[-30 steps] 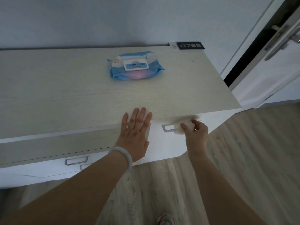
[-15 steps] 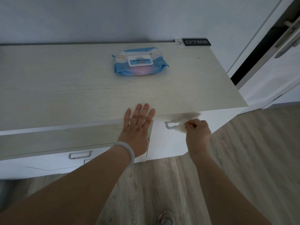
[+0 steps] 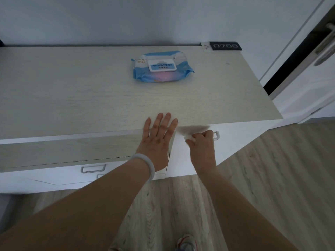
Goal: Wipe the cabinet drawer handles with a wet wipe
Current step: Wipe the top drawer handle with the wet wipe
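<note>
My right hand (image 3: 202, 142) pinches a white wet wipe (image 3: 190, 138) against the left part of the metal handle (image 3: 216, 135) on the right-hand drawer front, whose right end shows past my knuckles. My left hand (image 3: 158, 137) lies flat with straight fingers on the front edge of the pale wood cabinet top (image 3: 90, 98). A second metal handle (image 3: 93, 168) sits on the lower left drawer front. The blue wet wipe pack (image 3: 162, 67) lies on the cabinet top, towards the back.
A black number plate (image 3: 225, 46) reading 0788 stands at the cabinet's back right corner. A white door with a lever handle (image 3: 324, 51) is to the right. Wood floor (image 3: 272, 178) lies in front, with my shoe (image 3: 186, 243) at the bottom.
My right hand has slid the wipe left along the handle, uncovering its right end. The left hand has stayed flat on the edge. The view has shifted slightly.
</note>
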Available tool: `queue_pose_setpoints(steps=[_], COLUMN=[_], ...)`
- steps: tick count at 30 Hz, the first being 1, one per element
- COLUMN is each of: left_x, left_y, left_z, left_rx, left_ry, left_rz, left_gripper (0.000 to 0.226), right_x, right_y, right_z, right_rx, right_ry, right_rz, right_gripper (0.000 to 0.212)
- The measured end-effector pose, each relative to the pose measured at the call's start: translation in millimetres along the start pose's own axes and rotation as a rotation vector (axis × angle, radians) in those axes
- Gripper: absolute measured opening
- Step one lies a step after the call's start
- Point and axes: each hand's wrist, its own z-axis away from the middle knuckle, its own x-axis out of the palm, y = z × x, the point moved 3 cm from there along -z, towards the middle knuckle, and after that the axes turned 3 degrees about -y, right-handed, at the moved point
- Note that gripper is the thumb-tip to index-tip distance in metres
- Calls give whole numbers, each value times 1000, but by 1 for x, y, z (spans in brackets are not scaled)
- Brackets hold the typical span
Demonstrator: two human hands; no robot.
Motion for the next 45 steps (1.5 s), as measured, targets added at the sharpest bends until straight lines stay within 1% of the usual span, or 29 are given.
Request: queue_pose_setpoints(steps=[2, 4, 7, 10, 12, 15, 17, 20, 22, 24, 28, 30, 31, 33, 35, 36, 37, 39, 42, 44, 45], left_x=[2, 2, 0, 2, 4, 5, 4, 5, 6, 5, 4, 3, 3, 4, 2, 2, 2, 1, 0, -1, -1], left_y=[-1, -1, 0, -1, -2, -2, -2, -3, -3, -3, -2, -2, -2, -2, -1, -1, -1, -1, -1, -1, -1], left_z=[-1, -1, -1, -1, 0, -1, -1, -2, -1, -1, -1, -1, -1, 0, -1, -1, -1, -1, -1, -1, -1], left_rx=[8, 12, 6, 0, -4, 9, 9, -2, -4, -5, -4, -8, -9, -14, -13, -9, -7, -4, 1, -5, -9], left_ry=[1, -2, -15, -4, 4, -9, -12, -19, -15, -20, -30, -36, -37, -29, -36, -42, -47, -56, -63, -84, -85], left_rz=[1, -3, -9, -29, -34, -41, -38, -48, -51, -56, -59, -69, -71, -66, -69, -68, -67, -70, -69, -65, -61], left_gripper=[100, 104, 105, 108, 110, 113, 115, 116, 117, 117, 116, 115, 114, 113, 112, 112, 112, 113, 115, 114, 114], right_x=[-10, -27, -37, -15, -8, -23, -34, -25, -7, -7, -31, -32, -24, -6, 2, 1, -2, -15, -43, -44, -38], right_y=[6, 23, 33, 9, -1, 17, 32, 24, 4, -4, 20, 24, 20, 5, -2, 1, 4, 21, 45, 42, 34], right_z=[-3, -4, -5, -5, -3, -8, -13, -13, -7, -6, -11, -12, -11, -8, -6, -5, -3, -4, -13, -14, -13], right_rx=[-45, -85, -55, -92, -149, -212, -192, -99, -103, -112, -132, -34, -3, -13, -17, -28, -89, -145, -155, -170, -170], right_ry=[-25, -9, 51, 15, -3, -59, -55, -18, -41, -28, -17, 8, -5, -11, 22, 22, 4, -44, -12, 1, 0], right_rz=[23, 99, 124, 89, 77, 106, 158, 102, 139, 128, 149, 71, 40, 31, -28, -11, 36, 88, 224, 327, 327], right_gripper=[18, 19, 15, 8, 9, 10, 10, 4, 9, 18, 21, 18, 17, 13, 13, 13, 12, 11, 9, 5, 3])
